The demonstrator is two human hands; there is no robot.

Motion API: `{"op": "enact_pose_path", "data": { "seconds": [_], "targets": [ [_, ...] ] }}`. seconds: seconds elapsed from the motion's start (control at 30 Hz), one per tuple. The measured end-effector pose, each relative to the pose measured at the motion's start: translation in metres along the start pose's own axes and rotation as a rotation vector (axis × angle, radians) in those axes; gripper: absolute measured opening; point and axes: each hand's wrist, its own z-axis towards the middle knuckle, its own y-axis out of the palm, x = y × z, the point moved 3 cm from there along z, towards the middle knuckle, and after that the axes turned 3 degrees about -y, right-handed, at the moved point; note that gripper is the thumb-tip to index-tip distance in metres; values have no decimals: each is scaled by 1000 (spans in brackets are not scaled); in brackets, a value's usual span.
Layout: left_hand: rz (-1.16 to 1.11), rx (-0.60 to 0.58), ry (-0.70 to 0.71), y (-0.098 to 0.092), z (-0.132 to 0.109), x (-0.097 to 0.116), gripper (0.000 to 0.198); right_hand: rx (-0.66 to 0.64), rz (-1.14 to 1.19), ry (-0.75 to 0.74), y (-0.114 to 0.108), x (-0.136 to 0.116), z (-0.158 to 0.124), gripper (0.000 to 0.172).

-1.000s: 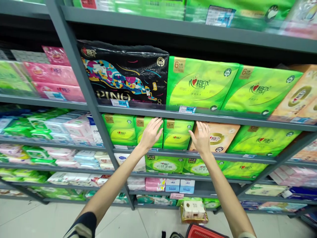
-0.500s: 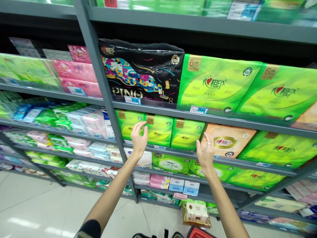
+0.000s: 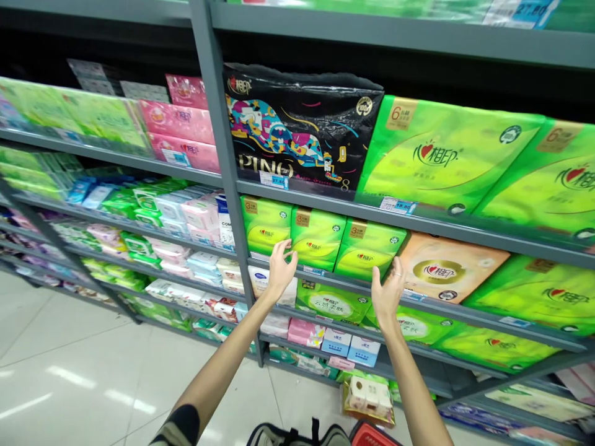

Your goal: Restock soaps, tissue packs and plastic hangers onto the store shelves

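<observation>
Green tissue packs (image 3: 317, 238) stand side by side on a grey steel shelf (image 3: 334, 279), labels facing outward for display, while the left grip (image 3: 281, 269) and right grip (image 3: 388, 296) are raised just in front of them, both spread open and holding nothing.

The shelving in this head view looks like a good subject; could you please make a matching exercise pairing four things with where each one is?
Things:
1. Black PINO tissue pack
2. Peach tissue pack
3. Red shopping basket
4. Left hand

Places:
A. At the bottom edge of the view
B. On the upper shelf, left of the large green packs
C. Raised just below the small green packs
D. On the shelf beside the right hand

Pairs: 1-B, 2-D, 3-A, 4-C
</observation>
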Motion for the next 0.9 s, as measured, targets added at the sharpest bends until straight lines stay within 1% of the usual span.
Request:
{"op": "enact_pose_path", "data": {
  "seconds": [0.03,0.07,0.1,0.13,0.17,0.2,0.23,0.27,0.3,0.37,0.4,0.47,0.5,0.53,0.57,0.6,0.67,0.7,0.73,0.77,0.8,0.83,0.9],
  "targets": [
    [47,1,31,-1,-4,-2,30,38,-14,-32,0,-4,-5,62],
    [107,-14,75,-1,-8,-4,27,32,-18,-72,3,-8,-11,55],
    [167,-52,126,1,-12,-7,23,-36,-12,-115,11,-13,-18,48],
    [220,-109,177,4,-17,-11,21,-166,1,-157,22,-18,-26,41],
    [257,-176,220,8,-21,-15,19,-330,6,-189,37,-23,-35,38],
    [279,-239,252,13,-24,-20,16,-489,-11,-207,52,-27,-44,37],
    [290,-281,268,17,-25,-25,13,-605,-58,-208,68,-31,-52,36],
    [299,-295,271,21,-25,-29,12,-662,-126,-195,83,-34,-58,35],
    [311,-293,270,24,-24,-33,12,-669,-200,-178,95,-36,-61,33],
    [332,-266,260,29,-20,-38,17,-625,-312,-152,114,-40,-63,33],
    [337,-247,254,30,-19,-39,21,-603,-340,-143,120,-41,-62,35],
    [338,-207,242,27,-17,-39,24,-576,-361,-132,122,-42,-62,41],
    [335,-185,237,23,-16,-38,25,-559,-356,-129,118,-42,-61,43],
    [333,-163,232,16,-14,-37,24,-520,-326,-127,110,-41,-60,44],
    [327,-122,222,6,-10,-36,22,-454,-274,-129,99,-39,-57,44],
    [309,-53,201,-7,-4,-36,22,-358,-207,-135,85,-37,-53,42],
    [238,145,124,-37,11,-37,30,-102,-73,-152,53,-32,-43,39],
    [198,243,79,-51,19,-39,38,20,-39,-157,38,-29,-37,39],
    [165,316,38,-63,26,-40,46,113,-30,-155,26,-25,-30,42],
    [147,350,7,-70,33,-41,53,175,-35,-147,17,-23,-25,47],
    [148,341,-12,-72,39,-42,60,207,-40,-133,12,-20,-20,54],
    [156,315,-27,-71,43,-42,65,209,-41,-117,9,-19,-16,61],
    [160,277,-64,-62,45,-43,74,170,-36,-76,11,-16,-11,72]
  ]
}}
